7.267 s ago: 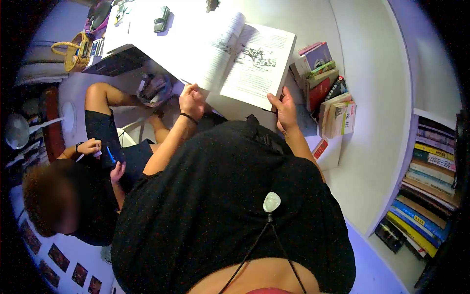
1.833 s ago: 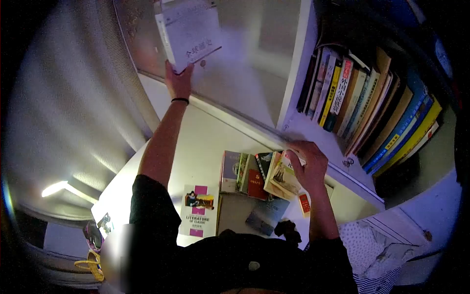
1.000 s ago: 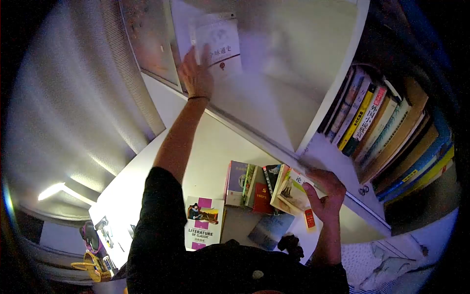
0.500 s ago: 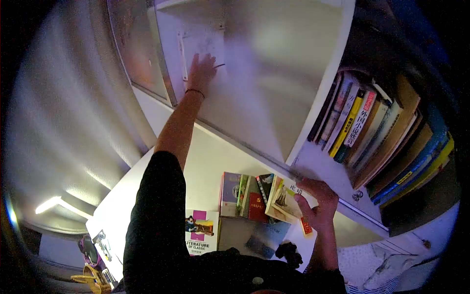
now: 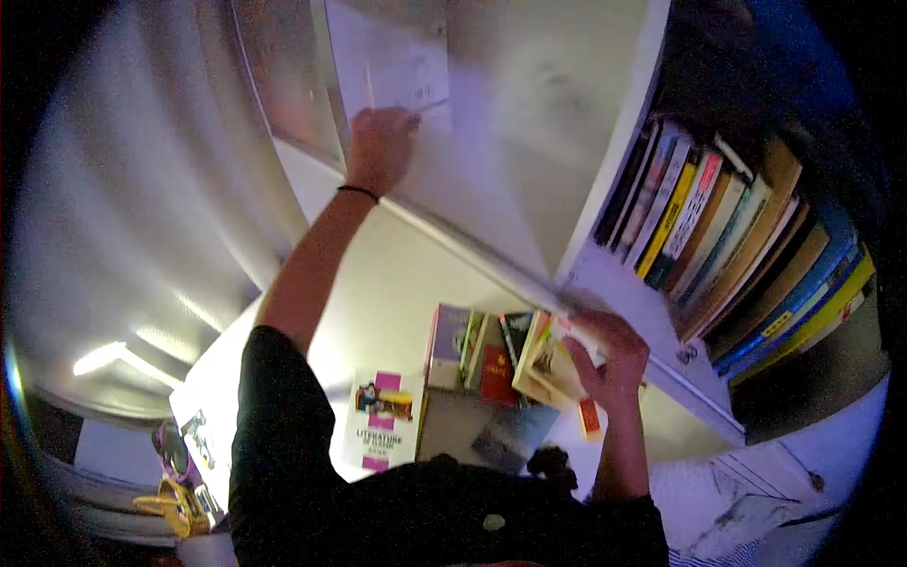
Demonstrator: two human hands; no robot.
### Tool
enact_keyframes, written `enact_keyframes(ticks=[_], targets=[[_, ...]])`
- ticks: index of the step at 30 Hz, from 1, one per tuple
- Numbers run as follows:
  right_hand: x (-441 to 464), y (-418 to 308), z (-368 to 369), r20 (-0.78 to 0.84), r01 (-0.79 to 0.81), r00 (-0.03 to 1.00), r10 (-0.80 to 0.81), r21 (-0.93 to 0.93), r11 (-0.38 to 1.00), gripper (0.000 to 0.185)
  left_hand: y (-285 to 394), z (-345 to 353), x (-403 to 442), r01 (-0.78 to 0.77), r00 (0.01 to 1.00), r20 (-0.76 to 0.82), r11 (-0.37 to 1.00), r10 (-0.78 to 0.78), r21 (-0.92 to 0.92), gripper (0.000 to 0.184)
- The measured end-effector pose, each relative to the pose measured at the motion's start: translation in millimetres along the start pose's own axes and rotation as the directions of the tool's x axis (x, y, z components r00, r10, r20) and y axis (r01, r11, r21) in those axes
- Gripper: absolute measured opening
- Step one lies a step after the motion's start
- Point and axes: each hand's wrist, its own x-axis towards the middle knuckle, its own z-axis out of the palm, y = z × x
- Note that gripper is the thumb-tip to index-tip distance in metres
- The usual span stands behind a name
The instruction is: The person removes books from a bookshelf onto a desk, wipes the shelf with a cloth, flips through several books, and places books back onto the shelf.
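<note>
My left hand (image 5: 383, 146) reaches into the white shelf compartment (image 5: 510, 170), its fingers curled in front of a pale rectangular panel (image 5: 402, 57) at the back. Whatever is in those fingers, if anything, is hidden. A short dark line shows beside the fingertips. Lower right, my right hand (image 5: 614, 364) is closed, thumb and fingers around the upper part of a pale picture-covered book (image 5: 543, 370). That book leans at the end of a row that includes a red book (image 5: 498, 373) and a purple-grey book (image 5: 451, 345).
A white book titled Literature of Classic (image 5: 383, 420) lies on the white desk (image 5: 359, 321). Upright books (image 5: 699, 217) fill the shelf at right. A bright lamp (image 5: 99, 358) and a yellow basket (image 5: 179, 506) are at left. The shelf's front edge (image 5: 472, 250) runs diagonally between my hands.
My left hand has drawn back toward the shelf's front edge, and its spread fingers have curled. My right hand stays by the same book. The whole view has shifted slightly.
</note>
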Motion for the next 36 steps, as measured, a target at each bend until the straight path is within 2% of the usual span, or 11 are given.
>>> enact_keyframes(ticks=[2, 4, 10, 12, 16, 18, 21, 28, 31, 33, 36], targets=[[1, -1, 1, -0.039, 0.02, 0.999, -0.019, 0.02, 1.0, 0.021, -21, -17, -48, -0.185, 0.921, -0.363, 0.979, 0.141, -0.089, 0.012], [6, -11, -4, 0.012, -0.007, 1.0, 0.007, 0.046, 0.999, 0.021, -40, -27, -113, -0.073, 0.942, -0.335, 0.966, -0.015, -0.246, 0.008], [6, -11, -1, -0.02, 0.028, 0.999, -0.027, 0.058, 0.998, 0.019, -28, -79, -336, 0.656, 0.744, 0.239, 0.617, -0.623, -0.435, 0.031], [4, -10, 2, -0.007, 0.019, 1.0, -0.018, 0.101, 0.995, 0.018, -11, -88, -395, 0.871, 0.465, 0.425, 0.315, -0.777, -0.377, 0.039], [4, -8, 2, -0.033, -0.007, 0.999, 0.011, 0.116, 0.993, 0.018, -18, -66, -459, 0.801, 0.474, 0.379, 0.21, -0.795, -0.561, 0.028], [4, -8, 2, -0.028, -0.02, 0.999, 0.025, 0.154, 0.988, 0.019, -22, -63, -395, 0.625, 0.711, 0.176, 0.497, -0.681, -0.601, 0.014], [4, -9, 1, -0.014, -0.036, 0.999, 0.037, 0.11, 0.993, 0.02, -11, -63, -258, 0.337, 0.906, 0.159, 0.442, -0.392, -0.832, 0.044], [1, -3, 1, -0.014, -0.026, 1.0, 0.027, 0.033, 0.999, 0.019, -47, 84, -52, 0.346, 0.92, 0.129, 0.61, -0.371, -0.713, 0.064], [4, -11, -3, -0.017, -0.053, 0.998, 0.054, 0.028, 0.998, 0.02, -71, 161, -23, 0.161, 0.978, -0.117, 0.98, -0.175, -0.118, 0.061], [5, -7, -1, -0.027, 0.004, 1.0, -0.004, 0.014, 1.0, 0.019, -64, 166, -5, 0.405, 0.912, 0.148, 0.894, -0.382, -0.19, 0.07], [8, -11, -2, -0.013, -0.018, 1.0, 0.018, -0.005, 1.0, 0.018, -39, 148, 0, 0.535, 0.832, 0.069, 0.761, -0.551, -0.367, 0.078]])
